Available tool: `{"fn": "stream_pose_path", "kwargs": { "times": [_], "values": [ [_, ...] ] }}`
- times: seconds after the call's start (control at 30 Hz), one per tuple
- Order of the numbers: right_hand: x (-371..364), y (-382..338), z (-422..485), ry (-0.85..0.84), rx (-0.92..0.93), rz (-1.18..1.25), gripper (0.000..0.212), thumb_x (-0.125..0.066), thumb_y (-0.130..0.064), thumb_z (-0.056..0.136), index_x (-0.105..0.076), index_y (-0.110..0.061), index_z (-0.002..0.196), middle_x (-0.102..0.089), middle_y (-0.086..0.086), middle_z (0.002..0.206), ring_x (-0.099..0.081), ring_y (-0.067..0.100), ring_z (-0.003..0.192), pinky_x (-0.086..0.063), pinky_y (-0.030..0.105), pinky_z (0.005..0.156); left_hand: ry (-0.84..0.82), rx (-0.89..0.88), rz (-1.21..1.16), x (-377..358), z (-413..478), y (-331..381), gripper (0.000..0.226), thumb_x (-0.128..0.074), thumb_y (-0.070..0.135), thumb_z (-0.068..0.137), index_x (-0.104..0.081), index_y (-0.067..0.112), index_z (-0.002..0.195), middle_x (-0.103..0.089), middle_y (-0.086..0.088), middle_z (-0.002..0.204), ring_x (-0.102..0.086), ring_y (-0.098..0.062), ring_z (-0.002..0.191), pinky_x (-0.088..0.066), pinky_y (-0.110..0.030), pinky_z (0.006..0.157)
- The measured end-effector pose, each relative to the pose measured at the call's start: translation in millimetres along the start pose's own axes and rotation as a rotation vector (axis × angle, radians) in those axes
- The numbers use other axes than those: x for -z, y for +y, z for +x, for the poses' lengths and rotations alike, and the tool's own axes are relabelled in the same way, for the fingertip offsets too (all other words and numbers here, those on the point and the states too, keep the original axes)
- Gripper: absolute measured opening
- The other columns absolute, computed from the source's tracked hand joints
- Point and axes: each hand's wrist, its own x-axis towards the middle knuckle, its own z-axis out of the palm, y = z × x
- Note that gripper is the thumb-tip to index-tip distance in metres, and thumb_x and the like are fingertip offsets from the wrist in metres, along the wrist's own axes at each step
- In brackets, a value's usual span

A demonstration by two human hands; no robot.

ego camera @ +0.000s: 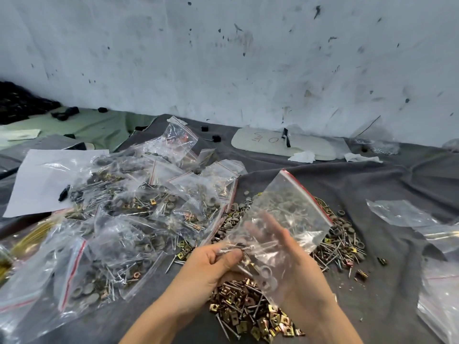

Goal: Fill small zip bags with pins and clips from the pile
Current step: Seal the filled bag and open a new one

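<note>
Below my wrists lies the pile [250, 311] of pins and clips. My left hand [213, 266] pinches a few pins; my right hand [293, 269], fingers spread, backs the bag [285, 219]. I should keep its mouth open and slide the pins in lengthwise.

Both bare forearms rise from the bottom edge and meet near the middle. The left hand [211, 263] curls, thumb pressed against bent fingers in a pinch. The right hand [288, 259] stands edge-on with its fingers extended upward and blurred, palm facing the left hand.
</note>
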Motion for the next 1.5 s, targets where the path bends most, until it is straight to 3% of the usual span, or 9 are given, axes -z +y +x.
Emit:
{"fn": "stream_pose_path", "kwargs": {
  "times": [0.17,0.27,0.47,0.77,0.93,1.07,1.2,1.37,1.5],
  "values": [
    [1,9,1,0.015,-0.187,0.32,0.049,-0.05,-0.042,0.089,-0.058,-0.012,0.127,-0.063,0.022,0.113,-0.063,0.031,0.08,-0.055,0.045,0.073,0.109,0.154,-0.297,-2,-7,9,0.027,-0.06,0.015,0.077,-0.074,-0.007,0.085,-0.071,-0.026,0.093,-0.072,-0.028,0.076,-0.062,-0.037,0.064],
    [4,10,-2,0.007,-0.2,0.413,0.046,-0.05,-0.034,0.087,-0.063,-0.005,0.121,-0.056,0.028,0.128,-0.062,0.039,0.1,-0.048,0.054,0.089,0.139,0.238,-0.487,-4,-10,17,0.032,-0.058,0.005,0.076,-0.064,-0.012,0.102,-0.069,-0.031,0.097,-0.071,-0.035,0.076,-0.061,-0.046,0.065],
    [9,8,-6,0.008,-0.207,0.406,0.055,-0.036,-0.041,0.095,-0.066,0.0,0.117,-0.058,0.029,0.125,-0.061,0.043,0.107,-0.05,0.056,0.089,0.121,0.26,-0.396,-3,-12,19,0.032,-0.04,-0.013,0.092,-0.058,-0.004,0.117,-0.069,-0.027,0.106,-0.073,-0.03,0.08,-0.061,-0.039,0.062],
    [7,5,-14,-0.022,-0.186,0.332,0.062,-0.027,-0.046,0.097,-0.078,-0.013,0.087,-0.066,0.015,0.12,-0.063,0.038,0.107,-0.047,0.06,0.091,0.068,0.261,-0.492,-4,-13,20,0.047,-0.048,-0.001,0.074,-0.061,-0.002,0.119,-0.067,-0.031,0.109,-0.072,-0.035,0.077,-0.06,-0.042,0.061],
    [4,3,-13,-0.051,-0.193,0.314,0.047,-0.035,-0.05,0.093,-0.072,-0.023,0.105,-0.057,0.015,0.133,-0.052,0.049,0.118,-0.03,0.078,0.087,0.05,0.245,-0.489,0,-13,19,0.046,-0.051,0.001,0.072,-0.064,-0.001,0.117,-0.067,-0.03,0.11,-0.072,-0.035,0.077,-0.061,-0.045,0.065],
    [6,2,-15,-0.085,-0.215,0.311,0.051,-0.037,-0.054,0.09,-0.057,-0.027,0.128,-0.052,0.017,0.138,-0.048,0.049,0.122,-0.031,0.077,0.087,0.081,0.231,-0.514,8,-12,18,0.045,-0.047,0.005,0.076,-0.063,0.001,0.118,-0.068,-0.026,0.112,-0.072,-0.033,0.077,-0.06,-0.05,0.07],
    [8,4,-14,-0.057,-0.213,0.276,0.048,-0.046,-0.051,0.087,-0.065,-0.02,0.118,-0.056,0.017,0.133,-0.052,0.046,0.12,-0.04,0.074,0.087,0.114,0.211,-0.556,23,-9,18,0.044,-0.045,0.012,0.082,-0.058,0.005,0.123,-0.066,-0.02,0.12,-0.071,-0.036,0.091,-0.057,-0.058,0.071],
    [19,2,-16,0.027,-0.195,0.232,0.048,-0.048,-0.048,0.087,-0.064,-0.02,0.122,-0.059,0.016,0.13,-0.057,0.042,0.115,-0.045,0.067,0.085,0.41,-0.037,-0.74,69,2,34,0.032,-0.037,0.016,0.097,-0.058,0.01,0.122,-0.069,-0.016,0.118,-0.069,-0.034,0.101,-0.059,-0.052,0.07],
    [38,-6,-21,0.119,-0.136,0.195,0.05,-0.047,-0.046,0.085,-0.062,-0.018,0.124,-0.061,0.016,0.127,-0.06,0.039,0.112,-0.049,0.062,0.086,0.708,-0.159,-0.427,93,4,29,0.046,-0.035,0.022,0.105,-0.028,0.022,0.151,-0.034,-0.009,0.155,-0.037,-0.024,0.139,-0.033,-0.05,0.112]
  ]
}}
